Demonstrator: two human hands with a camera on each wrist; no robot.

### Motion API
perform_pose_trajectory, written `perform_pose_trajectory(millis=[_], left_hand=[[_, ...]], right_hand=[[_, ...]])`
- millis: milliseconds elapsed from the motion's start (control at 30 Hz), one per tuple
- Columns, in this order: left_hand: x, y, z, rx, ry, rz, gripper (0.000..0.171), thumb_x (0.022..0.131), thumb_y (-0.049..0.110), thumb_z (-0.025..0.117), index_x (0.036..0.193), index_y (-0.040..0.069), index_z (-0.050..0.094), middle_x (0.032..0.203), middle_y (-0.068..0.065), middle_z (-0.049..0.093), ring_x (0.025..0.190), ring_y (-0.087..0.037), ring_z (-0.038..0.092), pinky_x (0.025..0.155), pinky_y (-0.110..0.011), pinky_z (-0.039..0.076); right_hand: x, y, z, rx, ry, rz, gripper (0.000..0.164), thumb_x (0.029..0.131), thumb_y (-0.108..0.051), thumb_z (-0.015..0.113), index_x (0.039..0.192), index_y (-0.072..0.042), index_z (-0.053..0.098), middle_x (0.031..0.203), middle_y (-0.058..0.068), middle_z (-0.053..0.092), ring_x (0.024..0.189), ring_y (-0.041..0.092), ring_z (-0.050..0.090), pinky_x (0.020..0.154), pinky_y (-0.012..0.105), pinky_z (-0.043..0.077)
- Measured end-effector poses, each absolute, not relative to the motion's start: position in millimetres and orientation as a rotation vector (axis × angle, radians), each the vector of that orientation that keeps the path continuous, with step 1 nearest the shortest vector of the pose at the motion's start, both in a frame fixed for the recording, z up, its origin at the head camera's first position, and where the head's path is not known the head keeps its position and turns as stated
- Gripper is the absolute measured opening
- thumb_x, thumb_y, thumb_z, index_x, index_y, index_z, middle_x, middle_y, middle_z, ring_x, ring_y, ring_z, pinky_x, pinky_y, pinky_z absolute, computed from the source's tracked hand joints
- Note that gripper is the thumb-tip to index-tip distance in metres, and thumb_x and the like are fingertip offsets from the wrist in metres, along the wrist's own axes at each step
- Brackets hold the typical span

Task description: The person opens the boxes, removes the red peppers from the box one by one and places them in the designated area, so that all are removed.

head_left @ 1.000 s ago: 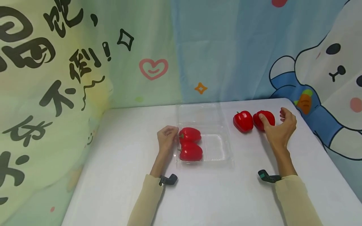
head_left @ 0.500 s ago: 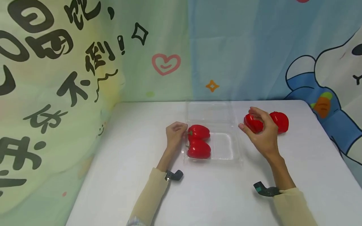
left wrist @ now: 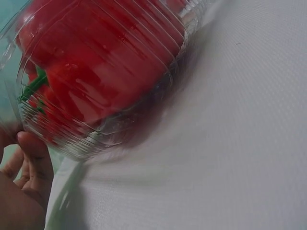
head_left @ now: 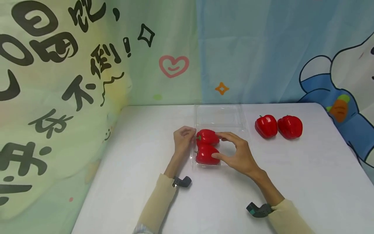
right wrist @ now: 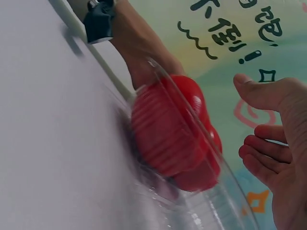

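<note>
A clear plastic clamshell container (head_left: 220, 117) lies with its lid folded back. Two red bell peppers sit in its left half, a rear one (head_left: 206, 137) and a front one (head_left: 205, 154), stems to the left. My left hand (head_left: 183, 139) pinches the container's left rim between thumb and fingers, as the left wrist view also shows. My right hand (head_left: 241, 156) reaches over the container's right half, thumb and fingers spread, fingertips near the peppers' right ends. The right wrist view shows the right hand (right wrist: 283, 139) holding nothing; whether it touches a pepper is unclear.
Two more red bell peppers, a left one (head_left: 266, 126) and a right one (head_left: 290, 127), stand side by side on the white table (head_left: 222, 201), right of the container. A printed curtain (head_left: 248, 52) hangs along the table's back edge.
My right hand has left the two peppers on the right and moved left over the container. Those peppers stay on the table. The left hand stays at the rim; the head view has shifted slightly.
</note>
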State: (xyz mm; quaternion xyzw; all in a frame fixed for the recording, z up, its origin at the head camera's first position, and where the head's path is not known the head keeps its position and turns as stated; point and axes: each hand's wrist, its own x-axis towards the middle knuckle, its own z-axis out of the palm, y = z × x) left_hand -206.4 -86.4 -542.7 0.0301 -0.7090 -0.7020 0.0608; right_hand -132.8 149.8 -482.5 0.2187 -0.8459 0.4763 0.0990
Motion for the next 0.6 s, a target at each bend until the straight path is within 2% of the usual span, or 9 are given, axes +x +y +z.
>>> perform_pose_trajectory(millis=[67,100,333,600], left_hand=[[-206,-86,-542,0.087,-2.141,-2.123,0.015,0.101,0.009,0.073,0.102,-0.006,0.075,0.073,-0.010,0.072,0.055,-0.007,0.059,0.058,-0.018,0.052],[-206,-86,-541,0.084,-2.139,-2.124,0.015,0.101,0.009,0.072,0.102,-0.006,0.075,0.073,-0.010,0.072,0.054,-0.007,0.059,0.058,-0.018,0.052],[-205,-84,-541,0.087,-2.149,-2.119,0.014,0.101,0.009,0.072,0.101,-0.004,0.075,0.070,0.000,0.070,0.053,-0.006,0.058,0.058,-0.017,0.052],[-203,-86,-540,0.101,-2.115,-2.157,0.013,0.101,0.009,0.072,0.101,-0.005,0.075,0.072,-0.003,0.072,0.055,-0.008,0.059,0.058,-0.018,0.053]], right_hand=[[-132,146,-486,0.664,-2.512,1.416,0.076,0.077,-0.017,0.099,0.146,-0.010,0.067,0.144,0.009,0.072,0.126,0.031,0.071,0.103,0.063,0.061],[-132,144,-487,0.667,-2.516,1.419,0.076,0.077,-0.017,0.099,0.145,-0.010,0.067,0.144,0.009,0.072,0.127,0.032,0.072,0.103,0.064,0.060],[-127,137,-493,0.689,-2.589,1.427,0.077,0.077,-0.020,0.100,0.145,-0.009,0.067,0.145,0.012,0.072,0.132,0.036,0.070,0.102,0.060,0.062],[-125,135,-494,0.706,-2.713,1.332,0.079,0.077,-0.025,0.100,0.146,-0.009,0.065,0.147,0.012,0.069,0.137,0.037,0.065,0.104,0.057,0.062]])
